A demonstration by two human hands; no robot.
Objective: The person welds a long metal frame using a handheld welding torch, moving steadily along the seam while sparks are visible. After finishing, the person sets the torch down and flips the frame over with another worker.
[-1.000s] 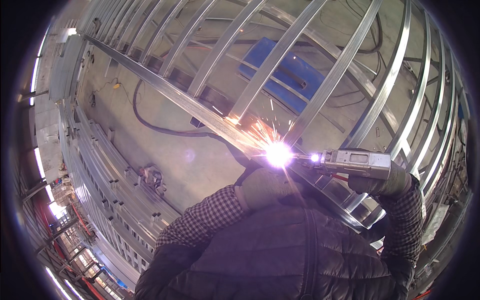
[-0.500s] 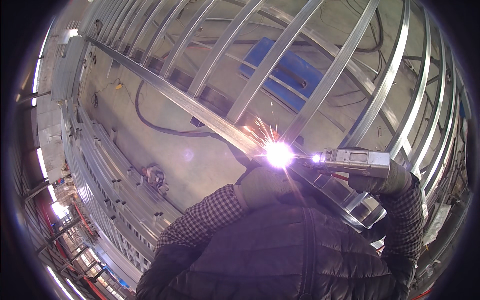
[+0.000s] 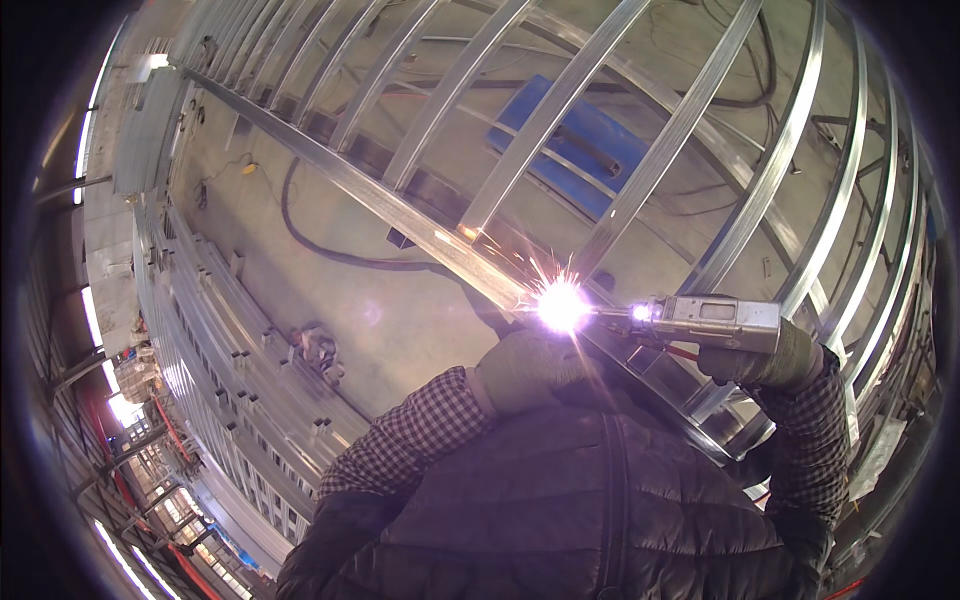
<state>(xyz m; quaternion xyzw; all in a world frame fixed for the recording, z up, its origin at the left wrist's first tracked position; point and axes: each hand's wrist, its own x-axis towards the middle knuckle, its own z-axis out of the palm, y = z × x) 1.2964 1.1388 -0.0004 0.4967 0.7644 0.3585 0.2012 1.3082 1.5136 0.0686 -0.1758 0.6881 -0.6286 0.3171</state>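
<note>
A boxy silver welding gun (image 3: 712, 318) lies sideways in my gloved right hand (image 3: 770, 360), its nozzle pointing left. A white-violet glare with orange sparks burns at its tip, on the long metal rail (image 3: 440, 235), close to where a slat (image 3: 655, 165) meets it. My gloved left hand (image 3: 530, 372) is just below the glare, against the near side of the rail. Its fingers are hidden by the glare and the glove, so whether it grips the rail does not show.
Parallel metal slats run from the rail toward the far side. Beneath them a blue box-like object (image 3: 575, 145) sits on the floor. A dark hose (image 3: 340, 258) curves across the floor at left. Stacked metal profiles (image 3: 215, 350) stand along the left side.
The view has shifted slightly, moving the scene a little to the right. Sparks now also show farther left along the rail. Both hands and the welding gun keep nearly the same place.
</note>
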